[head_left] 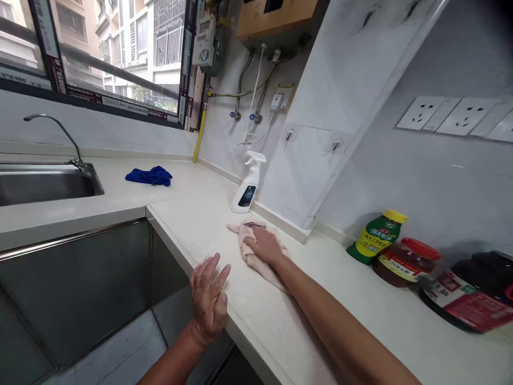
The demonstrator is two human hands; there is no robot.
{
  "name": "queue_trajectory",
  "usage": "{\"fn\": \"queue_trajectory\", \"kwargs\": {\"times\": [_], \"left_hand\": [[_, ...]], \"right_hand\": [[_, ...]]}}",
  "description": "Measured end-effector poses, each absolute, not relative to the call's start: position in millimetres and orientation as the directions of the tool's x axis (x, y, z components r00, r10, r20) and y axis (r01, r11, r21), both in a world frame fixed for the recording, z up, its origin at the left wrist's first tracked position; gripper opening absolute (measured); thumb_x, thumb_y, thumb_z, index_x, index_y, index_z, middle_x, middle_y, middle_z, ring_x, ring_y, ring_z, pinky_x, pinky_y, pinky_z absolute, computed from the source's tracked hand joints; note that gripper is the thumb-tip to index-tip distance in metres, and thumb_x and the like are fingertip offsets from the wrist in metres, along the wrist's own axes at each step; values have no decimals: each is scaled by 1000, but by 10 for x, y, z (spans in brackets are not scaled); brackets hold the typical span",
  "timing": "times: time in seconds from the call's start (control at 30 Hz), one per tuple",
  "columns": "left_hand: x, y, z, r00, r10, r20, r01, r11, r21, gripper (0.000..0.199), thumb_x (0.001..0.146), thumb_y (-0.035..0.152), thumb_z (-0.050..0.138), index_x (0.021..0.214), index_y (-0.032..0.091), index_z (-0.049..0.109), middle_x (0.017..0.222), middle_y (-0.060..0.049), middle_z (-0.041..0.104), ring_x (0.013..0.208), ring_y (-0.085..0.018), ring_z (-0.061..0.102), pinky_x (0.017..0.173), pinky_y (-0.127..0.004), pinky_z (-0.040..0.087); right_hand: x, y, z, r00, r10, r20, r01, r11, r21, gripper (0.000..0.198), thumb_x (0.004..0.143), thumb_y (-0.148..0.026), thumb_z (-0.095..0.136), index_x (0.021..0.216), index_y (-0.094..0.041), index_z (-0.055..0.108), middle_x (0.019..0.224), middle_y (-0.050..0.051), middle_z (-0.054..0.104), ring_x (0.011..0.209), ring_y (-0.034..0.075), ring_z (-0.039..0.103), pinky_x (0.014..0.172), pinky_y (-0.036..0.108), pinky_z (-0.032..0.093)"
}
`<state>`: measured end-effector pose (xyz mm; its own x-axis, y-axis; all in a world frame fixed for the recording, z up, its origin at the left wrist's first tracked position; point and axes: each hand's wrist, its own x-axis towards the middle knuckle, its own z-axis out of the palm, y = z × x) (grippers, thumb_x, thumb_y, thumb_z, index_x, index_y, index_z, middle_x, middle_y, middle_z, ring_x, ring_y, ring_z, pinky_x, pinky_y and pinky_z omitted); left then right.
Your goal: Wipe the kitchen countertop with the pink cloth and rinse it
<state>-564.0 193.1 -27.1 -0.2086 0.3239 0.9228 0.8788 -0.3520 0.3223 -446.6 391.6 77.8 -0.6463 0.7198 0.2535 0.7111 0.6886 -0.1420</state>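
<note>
My right hand (265, 245) presses a pale pink cloth (249, 255) flat on the white countertop, its fingertips partly hidden in the bunched fabric. Just beyond the cloth stands a white spray bottle (247, 187) with a dark label, upright against the wall side. My left hand (209, 294) is raised at the counter's front edge, fingers spread and holding nothing. Whether its lower side touches the edge I cannot tell.
A blue cloth (149, 175) lies crumpled near the steel sink (96, 182) and faucet (72, 141). Along the right wall stand a green-and-yellow bottle (377, 238), a red-lidded jar (405, 262) and a large dark container (473, 294). The wall juts out behind the spray bottle.
</note>
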Motion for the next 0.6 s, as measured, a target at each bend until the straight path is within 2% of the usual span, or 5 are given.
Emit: {"fn": "queue_trajectory", "kwargs": {"times": [0.07, 0.17, 0.3, 0.43, 0.6], "left_hand": [[-5650, 1936, -253, -207, 309, 928, 883, -349, 313, 52, 103, 33, 26, 153, 29, 39, 162, -9, 35, 144, -29, 39, 116, -53, 30], [-5659, 1908, -218, -216, 320, 922, 876, -352, 328, 54, 105, 37, 26, 159, 29, 27, 166, -9, 29, 149, -27, 31, 120, -49, 26], [-5605, 1718, -201, -278, 403, 872, 813, -386, 437, 56, 106, 43, 24, 160, 30, 22, 166, -7, 29, 152, -25, 28, 122, -48, 24], [-5473, 1385, -212, -324, 478, 816, 726, -427, 539, 53, 105, 45, 25, 156, 32, 33, 161, -6, 39, 149, -24, 34, 120, -48, 27], [-5290, 1106, -61, -414, 567, 713, 707, -293, 644, 48, 104, 46, 26, 132, 30, 62, 147, -7, 57, 139, -27, 45, 116, -56, 26]], "right_hand": [[-4670, 3619, 785, -731, 634, 254, 622, 771, -134, 40, 98, -44, 44, 123, -19, 61, 132, 10, 63, 122, 27, 54, 105, 41, 37], [-4827, 3141, 767, -817, 518, 251, 504, 855, -126, 42, 96, -43, 51, 131, -22, 59, 143, 9, 56, 132, 27, 48, 109, 43, 34], [-4702, 2599, 718, -860, 441, 259, 421, 898, -129, 48, 96, -36, 53, 142, -22, 50, 152, 9, 48, 142, 26, 39, 116, 46, 28], [-4322, 2227, 659, -868, 402, 291, 356, 913, -199, 51, 91, -34, 59, 141, -24, 51, 149, 9, 51, 140, 26, 42, 116, 48, 28], [-3633, 1838, 656, -865, 353, 357, 243, 917, -318, 37, 82, -29, 63, 119, -26, 62, 136, 6, 60, 133, 25, 48, 115, 46, 31]]}}
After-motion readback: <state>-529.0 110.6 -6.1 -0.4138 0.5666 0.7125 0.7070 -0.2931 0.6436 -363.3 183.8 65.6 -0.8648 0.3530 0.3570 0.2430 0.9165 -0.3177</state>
